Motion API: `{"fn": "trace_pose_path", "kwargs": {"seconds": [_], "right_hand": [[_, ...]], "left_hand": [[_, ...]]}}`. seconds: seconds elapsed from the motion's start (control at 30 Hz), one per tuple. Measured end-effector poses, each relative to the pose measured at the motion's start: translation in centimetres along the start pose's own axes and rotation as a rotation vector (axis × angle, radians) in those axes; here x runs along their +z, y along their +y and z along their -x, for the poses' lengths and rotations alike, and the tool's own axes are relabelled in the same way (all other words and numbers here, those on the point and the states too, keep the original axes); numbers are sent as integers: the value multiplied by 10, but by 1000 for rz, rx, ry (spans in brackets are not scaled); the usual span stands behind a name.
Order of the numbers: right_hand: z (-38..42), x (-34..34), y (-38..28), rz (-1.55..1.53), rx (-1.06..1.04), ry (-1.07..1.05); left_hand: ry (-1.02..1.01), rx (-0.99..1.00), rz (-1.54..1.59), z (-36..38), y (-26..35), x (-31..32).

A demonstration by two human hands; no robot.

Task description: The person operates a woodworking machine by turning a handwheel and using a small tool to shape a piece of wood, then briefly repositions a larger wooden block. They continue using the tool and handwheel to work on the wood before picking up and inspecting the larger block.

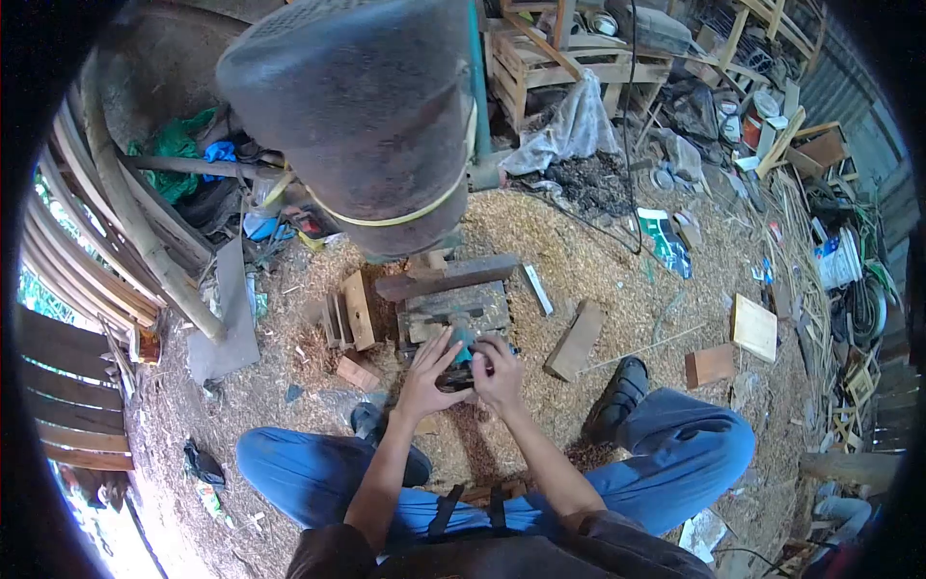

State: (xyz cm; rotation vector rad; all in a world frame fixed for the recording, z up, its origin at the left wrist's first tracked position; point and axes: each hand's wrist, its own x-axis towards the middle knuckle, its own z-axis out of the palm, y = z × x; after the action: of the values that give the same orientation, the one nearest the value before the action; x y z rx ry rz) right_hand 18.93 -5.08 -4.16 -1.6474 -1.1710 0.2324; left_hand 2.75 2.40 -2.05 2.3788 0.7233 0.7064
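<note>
Low between my knees stands a small worn wooden workbench [482, 307] with a dark bar [453, 277] lying across its far end. My left hand [431, 378] rests at the bench's near end, its fingers spread, touching the left side of a green object [464, 344]. At the right side of that object is my right hand [496, 374], fingers curled; what they hold, if anything, is too small to make out. Left of the bench are a wooden block [358, 309] and a smaller block [358, 372].
A large dark container [357, 116] with a yellow band looms beyond the bench. Wood shavings [540, 232] cover the ground. Blocks lie to the right: a long one [576, 340], a reddish one [710, 366] and a pale one [753, 327]. My shoes flank the bench.
</note>
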Motion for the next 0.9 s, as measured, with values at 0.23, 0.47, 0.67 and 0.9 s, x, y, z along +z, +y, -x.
{"fn": "trace_pose_path", "kwargs": {"seconds": [0.23,0.47,0.67,0.9], "right_hand": [[-25,-66,75,34,328,226],[9,-86,195,164,792,53],[31,-61,238,419,808,-26],[11,-118,230,-548,886,18]], "left_hand": [[-113,28,-79,-46,64,10],[-181,-201,93,-98,110,101],[-243,-254,63,-101,72,175],[-307,-260,166,-100,61,176]]}}
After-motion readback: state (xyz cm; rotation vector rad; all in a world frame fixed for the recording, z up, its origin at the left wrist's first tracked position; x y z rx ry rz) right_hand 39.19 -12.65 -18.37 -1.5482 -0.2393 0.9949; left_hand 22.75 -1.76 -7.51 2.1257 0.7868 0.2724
